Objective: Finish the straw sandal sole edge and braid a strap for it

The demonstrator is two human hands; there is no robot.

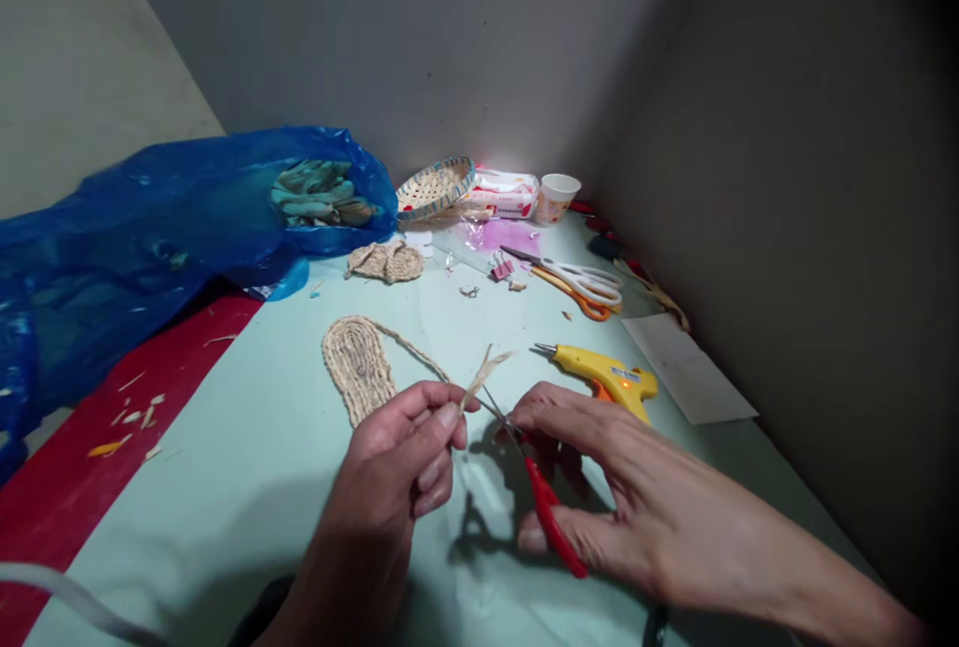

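My left hand (416, 452) pinches the end of a braided straw cord (411, 345), with loose pale strands (485, 374) sticking up past the thumb. That cord runs back to a coiled, sole-shaped straw piece (355, 359) lying flat behind the hand. In my right hand (599, 477) is a pair of red-handled scissors (550, 517), its blades parted and pointing at the strands near my left fingertips. Whether the blades touch the straw, I cannot tell. Beyond the right hand lies a yellow glue gun (610, 375).
A blue plastic bag (172, 193) of straw husks fills the left. Further back are another woven straw piece (386, 262), a basket (437, 188), a tissue pack (503, 195), a paper cup (557, 199), white-handled scissors (588, 281) and a pink binder clip (501, 270). White paper (696, 377) lies by the right wall.
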